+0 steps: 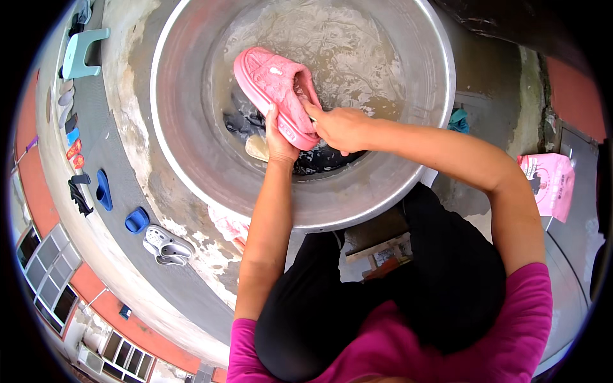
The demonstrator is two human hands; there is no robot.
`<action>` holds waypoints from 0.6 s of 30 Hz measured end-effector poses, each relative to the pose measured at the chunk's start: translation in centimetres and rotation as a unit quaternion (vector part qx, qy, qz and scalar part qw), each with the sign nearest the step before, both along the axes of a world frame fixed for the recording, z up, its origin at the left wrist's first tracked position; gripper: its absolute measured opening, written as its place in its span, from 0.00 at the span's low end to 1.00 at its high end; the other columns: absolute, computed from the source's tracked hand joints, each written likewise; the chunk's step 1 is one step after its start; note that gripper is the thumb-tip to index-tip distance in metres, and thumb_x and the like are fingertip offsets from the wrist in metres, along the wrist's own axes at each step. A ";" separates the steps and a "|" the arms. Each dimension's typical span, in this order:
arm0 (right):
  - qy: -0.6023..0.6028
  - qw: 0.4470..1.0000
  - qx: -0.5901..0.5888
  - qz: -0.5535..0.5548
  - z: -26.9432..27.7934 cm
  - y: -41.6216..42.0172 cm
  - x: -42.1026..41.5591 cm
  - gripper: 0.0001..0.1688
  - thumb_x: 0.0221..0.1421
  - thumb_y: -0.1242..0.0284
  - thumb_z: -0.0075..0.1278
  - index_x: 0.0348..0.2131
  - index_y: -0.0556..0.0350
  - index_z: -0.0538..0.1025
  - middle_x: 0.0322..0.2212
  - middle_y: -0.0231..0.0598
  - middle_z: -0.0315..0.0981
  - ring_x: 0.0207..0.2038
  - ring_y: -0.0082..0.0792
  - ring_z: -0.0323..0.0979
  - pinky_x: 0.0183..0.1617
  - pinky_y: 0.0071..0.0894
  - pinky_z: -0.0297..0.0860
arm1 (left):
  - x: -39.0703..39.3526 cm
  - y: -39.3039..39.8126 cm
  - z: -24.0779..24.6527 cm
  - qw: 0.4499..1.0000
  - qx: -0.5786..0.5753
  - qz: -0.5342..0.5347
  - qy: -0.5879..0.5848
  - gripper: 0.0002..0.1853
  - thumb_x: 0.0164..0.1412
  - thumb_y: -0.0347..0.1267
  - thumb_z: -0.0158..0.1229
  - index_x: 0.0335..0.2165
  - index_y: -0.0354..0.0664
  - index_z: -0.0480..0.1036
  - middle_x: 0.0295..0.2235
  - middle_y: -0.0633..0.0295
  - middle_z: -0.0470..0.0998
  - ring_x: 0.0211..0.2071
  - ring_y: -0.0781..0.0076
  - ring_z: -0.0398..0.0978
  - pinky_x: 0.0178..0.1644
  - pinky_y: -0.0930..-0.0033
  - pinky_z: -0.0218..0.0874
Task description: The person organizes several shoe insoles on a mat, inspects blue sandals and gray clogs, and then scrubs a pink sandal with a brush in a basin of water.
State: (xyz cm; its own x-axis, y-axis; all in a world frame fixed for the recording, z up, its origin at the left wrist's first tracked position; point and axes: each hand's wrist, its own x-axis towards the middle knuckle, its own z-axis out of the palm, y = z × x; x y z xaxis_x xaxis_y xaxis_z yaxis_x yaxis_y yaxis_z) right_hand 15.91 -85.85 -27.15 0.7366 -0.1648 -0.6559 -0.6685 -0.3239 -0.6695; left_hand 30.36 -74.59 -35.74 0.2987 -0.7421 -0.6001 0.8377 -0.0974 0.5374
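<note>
My left hand (282,141) grips a pink fluffy slipper (275,79) by the side of its thick sole, holding it tilted above the water. At the slipper's foot opening is my right hand (342,128), fingers curled and index finger reaching inside. A small pale bit shows by those fingers; whether it is a held tool cannot be made out. Below lies a large round metal basin (191,158) with murky, foamy water (359,67). Dark soaked items (242,115) and a cream-coloured piece (257,147) sit partly under the water, near my left hand.
To the left on the ground are a pale green plastic stool (81,52), blue slippers (104,190), grey clogs (167,245) and a row of several shoes. Pink cloth (227,222) lies against the basin. A pink printed bag (548,184) and a teal cloth (458,121) are at right.
</note>
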 end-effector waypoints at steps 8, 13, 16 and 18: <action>0.025 0.969 -0.244 0.033 -6.0 -4.7 3.9 0.38 0.65 0.69 0.40 0.70 0.47 0.48 0.32 0.52 0.81 0.33 0.49 0.82 0.39 0.47 0.76 | -1.3 -1.2 -0.9 0.997 -0.001 -0.062 -0.036 0.38 0.65 0.53 0.50 0.62 0.38 0.61 0.57 0.52 0.71 0.58 0.54 0.70 0.63 0.52 0.60; -0.092 0.992 0.039 -0.077 -2.2 -2.2 3.5 0.33 0.69 0.68 0.33 0.70 0.40 0.50 0.29 0.52 0.81 0.16 0.44 0.76 0.31 0.44 0.77 | 0.4 0.3 -0.2 0.999 0.015 -0.033 -0.007 0.39 0.65 0.57 0.45 0.64 0.42 0.59 0.60 0.52 0.69 0.60 0.53 0.68 0.64 0.50 0.59; -0.057 0.994 -0.077 0.048 -1.7 -0.9 -1.1 0.35 0.69 0.66 0.36 0.71 0.32 0.48 0.30 0.50 0.81 0.22 0.45 0.79 0.32 0.46 0.76 | 0.5 0.2 -0.2 1.000 0.015 -0.011 -0.003 0.40 0.64 0.59 0.45 0.63 0.43 0.59 0.59 0.52 0.68 0.60 0.53 0.67 0.65 0.49 0.58; -0.010 0.957 -0.256 0.135 -2.8 -1.7 -2.2 0.37 0.68 0.65 0.38 0.71 0.28 0.48 0.31 0.49 0.81 0.26 0.45 0.81 0.33 0.46 0.75 | -0.1 -0.6 -0.4 1.000 0.002 -0.007 0.012 0.41 0.64 0.58 0.49 0.63 0.41 0.59 0.60 0.52 0.68 0.60 0.53 0.68 0.65 0.50 0.58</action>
